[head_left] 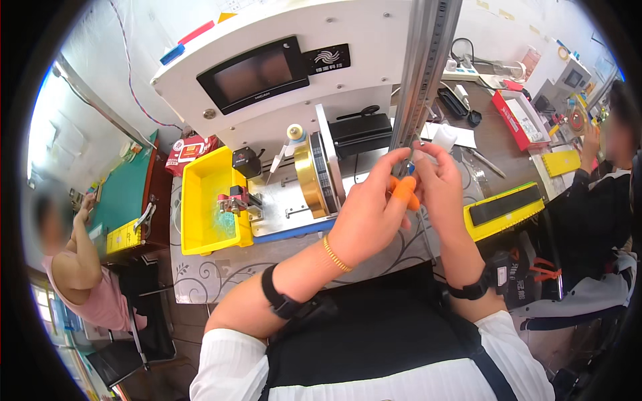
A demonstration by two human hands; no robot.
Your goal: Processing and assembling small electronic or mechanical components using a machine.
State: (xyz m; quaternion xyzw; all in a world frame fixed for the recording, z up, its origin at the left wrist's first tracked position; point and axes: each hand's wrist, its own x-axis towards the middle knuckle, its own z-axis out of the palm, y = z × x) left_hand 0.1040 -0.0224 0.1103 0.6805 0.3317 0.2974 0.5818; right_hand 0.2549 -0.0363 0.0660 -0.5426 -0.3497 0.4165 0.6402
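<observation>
Both my hands meet in front of the upright metal post [422,73], fingertips pinched close together. My left hand [364,217], with a gold bracelet at its wrist, has thumb and forefinger closed near a small blue and metallic bit [410,167]. My right hand [441,184] pinches at the same spot from the other side. Between the hands show bright orange, finger-shaped pieces [403,190]; whether these are finger covers or a held thing I cannot tell. Most of what the fingertips hold is hidden. Left of my hands stands a machine with a brass-coloured wheel [307,179].
A yellow bin [200,200] stands left of the machine. Rightward lie a yellow tray with a black strip [505,210], a white bottle [445,137], a pen [487,162] and a red box [520,120]. One person [87,267] sits far left, another [595,200] far right.
</observation>
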